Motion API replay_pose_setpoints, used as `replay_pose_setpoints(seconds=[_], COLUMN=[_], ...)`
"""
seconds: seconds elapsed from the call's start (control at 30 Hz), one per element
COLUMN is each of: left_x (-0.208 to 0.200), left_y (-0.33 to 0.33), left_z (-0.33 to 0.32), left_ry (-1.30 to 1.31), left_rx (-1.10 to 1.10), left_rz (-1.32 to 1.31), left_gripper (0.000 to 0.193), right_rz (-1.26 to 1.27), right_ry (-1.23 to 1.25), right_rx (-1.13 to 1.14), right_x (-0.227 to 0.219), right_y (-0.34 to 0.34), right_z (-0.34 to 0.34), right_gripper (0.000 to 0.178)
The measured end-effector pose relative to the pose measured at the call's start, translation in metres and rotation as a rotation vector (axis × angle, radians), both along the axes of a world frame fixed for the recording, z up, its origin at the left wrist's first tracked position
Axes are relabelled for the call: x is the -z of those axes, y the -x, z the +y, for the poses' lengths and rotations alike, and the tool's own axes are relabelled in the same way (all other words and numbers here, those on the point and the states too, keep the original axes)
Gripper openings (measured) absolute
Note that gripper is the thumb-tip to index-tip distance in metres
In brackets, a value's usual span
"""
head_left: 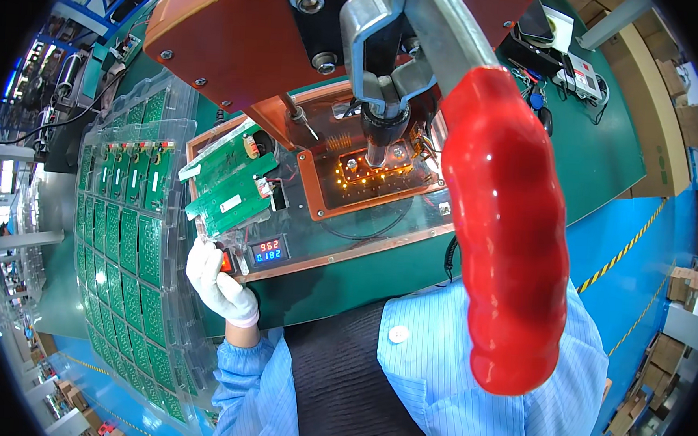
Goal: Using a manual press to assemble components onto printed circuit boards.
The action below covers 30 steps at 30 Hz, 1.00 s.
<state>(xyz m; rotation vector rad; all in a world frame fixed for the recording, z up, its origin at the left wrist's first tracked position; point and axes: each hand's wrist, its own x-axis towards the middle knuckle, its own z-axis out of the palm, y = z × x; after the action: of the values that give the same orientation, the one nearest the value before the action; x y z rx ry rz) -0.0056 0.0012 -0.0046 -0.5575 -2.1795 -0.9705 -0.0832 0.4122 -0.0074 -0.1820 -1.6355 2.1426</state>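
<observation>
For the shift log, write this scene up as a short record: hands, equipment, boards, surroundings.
Left hand: white-gloved, close by a red switch; contact cannot be told
Right hand: not visible
Press: reddish-brown, with a large red lever grip in the right foreground
Display: lit, red digits above blue, right of the switch
Loose boards: green, on the left part of the press base
Clear trays: left of the press, holding rows of green boards
Table: green
Floor: blue, with yellow-and-black tape at right

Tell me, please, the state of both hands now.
Left hand: gloved, at the red switch; open or closed cannot be told.
Right hand: not in view; its state cannot be told.
</observation>
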Motion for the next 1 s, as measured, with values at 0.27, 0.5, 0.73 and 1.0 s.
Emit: replay_pose_setpoints(seconds=[0.27,0.5,0.73,1.0], left_x=[-0.0008,-0.0006,-0.0002,-0.0002], left_y=[-0.0025,-0.0012,-0.0017,-0.0014], left_z=[-0.0014,-0.0004,-0.0002,-0.0001], left_ry=[-0.008,-0.002,-0.016,-0.020], left_rx=[0.002,0.003,0.005,0.011], left_rz=[-0.001,0.003,-0.001,0.001], left_gripper=[0.030,0.030,0.030,0.030], right_rz=[-0.019,-0.009,0.010,0.009], right_ry=[-0.011,0.000,-0.003,0.005], right_rx=[-0.013,-0.013,-0.018,-0.027], right_x=[-0.0006,0.0038,0.0051,0.0049], right_y=[-0.0019,0.0005,0.0011,0.0005], right_z=[-0.0008,0.0016,0.0013,0.0018], right_gripper=[0.031,0.031,0.032,0.032])
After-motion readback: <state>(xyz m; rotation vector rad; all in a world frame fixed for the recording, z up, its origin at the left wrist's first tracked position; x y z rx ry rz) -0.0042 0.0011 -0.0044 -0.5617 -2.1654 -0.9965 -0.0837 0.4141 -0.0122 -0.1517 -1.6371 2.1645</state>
